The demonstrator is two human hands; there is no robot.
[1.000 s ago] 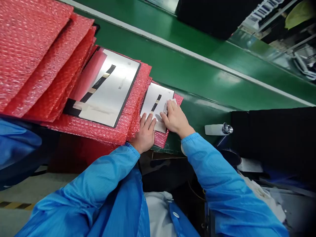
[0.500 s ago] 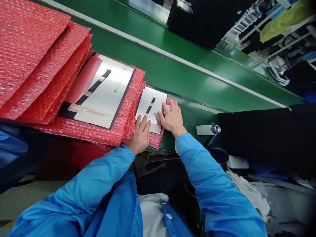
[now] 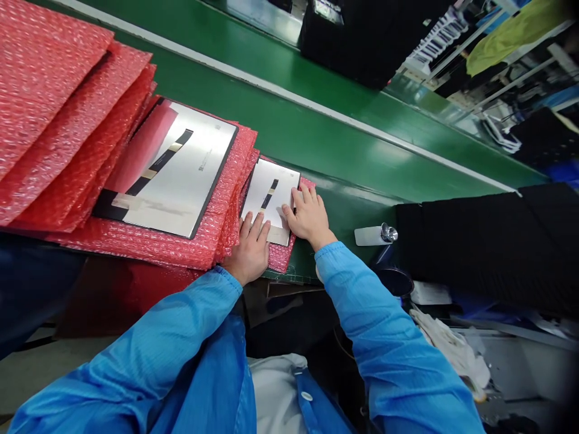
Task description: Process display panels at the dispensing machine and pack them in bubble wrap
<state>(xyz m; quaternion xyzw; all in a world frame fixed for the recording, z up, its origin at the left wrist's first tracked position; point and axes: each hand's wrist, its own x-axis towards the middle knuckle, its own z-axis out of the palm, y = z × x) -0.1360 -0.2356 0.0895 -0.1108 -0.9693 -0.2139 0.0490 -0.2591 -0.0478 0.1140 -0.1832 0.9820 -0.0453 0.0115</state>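
Observation:
A small silver panel [image 3: 266,184] with a black and gold flex strip [image 3: 270,193] lies on a red bubble-wrap sheet [image 3: 280,256] at the near edge of the green belt [image 3: 362,150]. My left hand [image 3: 248,248] lies open, fingers flat on the panel's near left edge. My right hand [image 3: 308,218] rests on the panel's right side with fingers stretched out flat. I cannot tell whether anything is under its fingers. Both arms wear blue sleeves.
A larger silver panel [image 3: 181,175] lies on a pile of red bubble wrap [image 3: 54,108] to the left. A white bottle with a metal cap [image 3: 375,235] lies right of my hands, next to a black cover [image 3: 488,241]. A black box [image 3: 353,36] stands beyond the belt.
My right hand has slid left and nearer across the small panel. The white wipe seen under its fingers a second ago no longer shows. My left hand has stayed on the near edge.

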